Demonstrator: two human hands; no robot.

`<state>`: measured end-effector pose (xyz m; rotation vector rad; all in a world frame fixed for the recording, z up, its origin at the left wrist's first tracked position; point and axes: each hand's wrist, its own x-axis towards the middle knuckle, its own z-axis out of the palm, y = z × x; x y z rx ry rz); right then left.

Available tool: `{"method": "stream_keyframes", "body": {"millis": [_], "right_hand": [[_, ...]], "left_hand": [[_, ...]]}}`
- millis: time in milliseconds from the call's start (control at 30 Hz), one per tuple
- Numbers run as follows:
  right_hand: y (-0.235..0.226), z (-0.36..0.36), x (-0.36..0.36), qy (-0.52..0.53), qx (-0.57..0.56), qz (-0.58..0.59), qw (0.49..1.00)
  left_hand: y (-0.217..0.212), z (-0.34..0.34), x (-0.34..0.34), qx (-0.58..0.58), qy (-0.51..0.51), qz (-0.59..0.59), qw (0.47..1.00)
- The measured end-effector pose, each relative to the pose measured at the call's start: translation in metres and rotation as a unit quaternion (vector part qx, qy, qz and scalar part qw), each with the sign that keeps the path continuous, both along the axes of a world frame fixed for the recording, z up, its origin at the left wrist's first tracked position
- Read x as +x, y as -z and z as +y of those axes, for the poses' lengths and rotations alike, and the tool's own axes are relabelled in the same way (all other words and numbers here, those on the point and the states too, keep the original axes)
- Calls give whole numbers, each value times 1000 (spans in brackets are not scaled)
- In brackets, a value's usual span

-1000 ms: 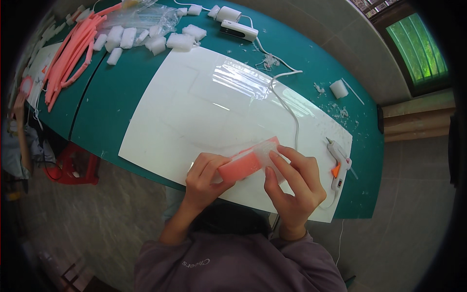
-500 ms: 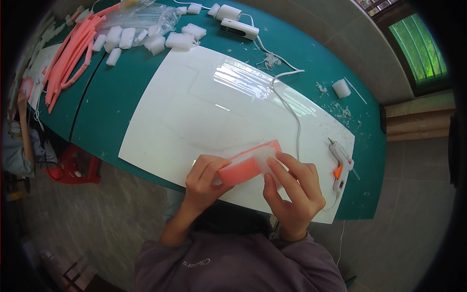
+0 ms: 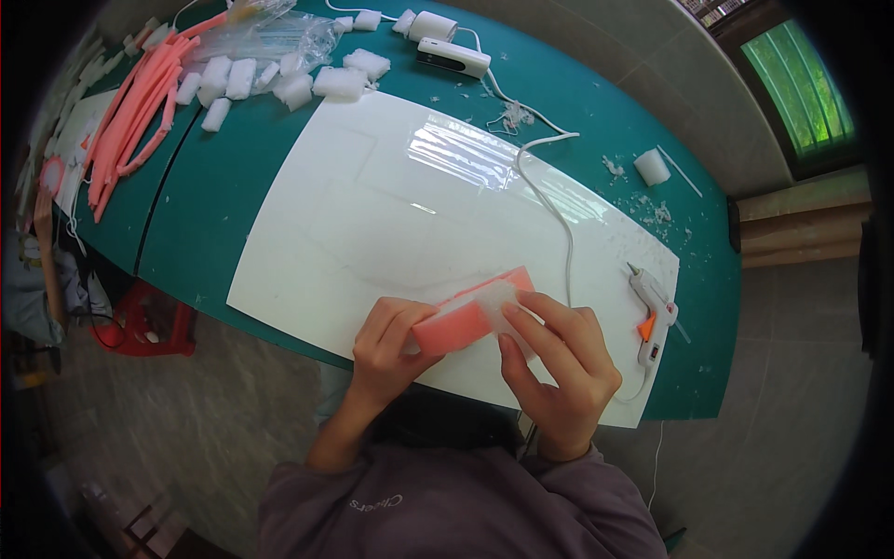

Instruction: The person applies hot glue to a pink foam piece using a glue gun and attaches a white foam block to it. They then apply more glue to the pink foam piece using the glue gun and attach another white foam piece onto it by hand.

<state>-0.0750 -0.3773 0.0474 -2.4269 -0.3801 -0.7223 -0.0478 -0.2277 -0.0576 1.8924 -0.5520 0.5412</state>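
While both hands, left hand [image 3: 396,337], right hand [image 3: 559,368], fingers pinching pink foam block [image 3: 466,312], clear bag [image 3: 270,33] far-left.

Glossy white plastic sheet [image 3: 372,214]; matt pink foam block [image 3: 466,315].

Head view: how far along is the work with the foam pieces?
Looks done: pink foam strips piled far left. In hand: both the left hand and right hand press a pink foam block with white foam on the white sheet. Left: loose white foam pieces; the glue gun lies unused.
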Motion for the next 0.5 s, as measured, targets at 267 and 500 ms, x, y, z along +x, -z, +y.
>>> {"method": "stream_keyframes", "body": {"millis": [267, 500], "right_hand": [[0, 1, 1, -16, -17, 4, 1000], [5, 3, 0, -11, -54, -15, 998]], "left_hand": [[0, 1, 0, 2, -3, 0, 1000], [0, 0, 0, 1, -8, 5, 1000]]}}
